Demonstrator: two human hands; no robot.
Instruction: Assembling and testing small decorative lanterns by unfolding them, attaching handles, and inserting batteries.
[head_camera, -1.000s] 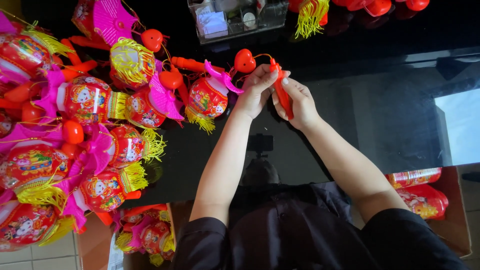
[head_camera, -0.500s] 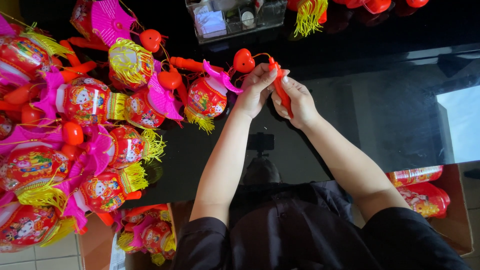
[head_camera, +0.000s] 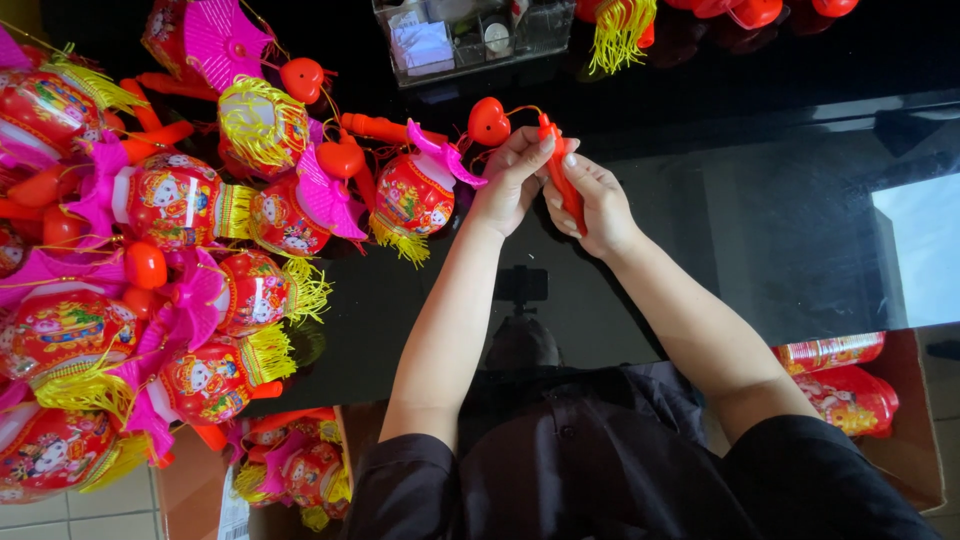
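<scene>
Over a glossy black table (head_camera: 760, 230), my right hand (head_camera: 598, 208) grips a red plastic lantern handle stick (head_camera: 562, 175). My left hand (head_camera: 512, 182) pinches the stick's upper end. A thin cord runs from the stick's tip to a small red heart-shaped piece (head_camera: 488, 121). Just left of my left hand lies a round red lantern (head_camera: 414, 194) with a pink fan top and yellow tassel fringe.
A large heap of similar red, pink and yellow lanterns (head_camera: 160, 260) covers the table's left side. A clear plastic organizer box (head_camera: 455, 35) stands at the far edge, with more red pieces (head_camera: 745, 12) to its right. Cardboard boxes with lanterns (head_camera: 850, 385) sit below the near edge.
Both hands stay on the red stick, with only slight shifts of the fingers. The camera view has barely moved.
</scene>
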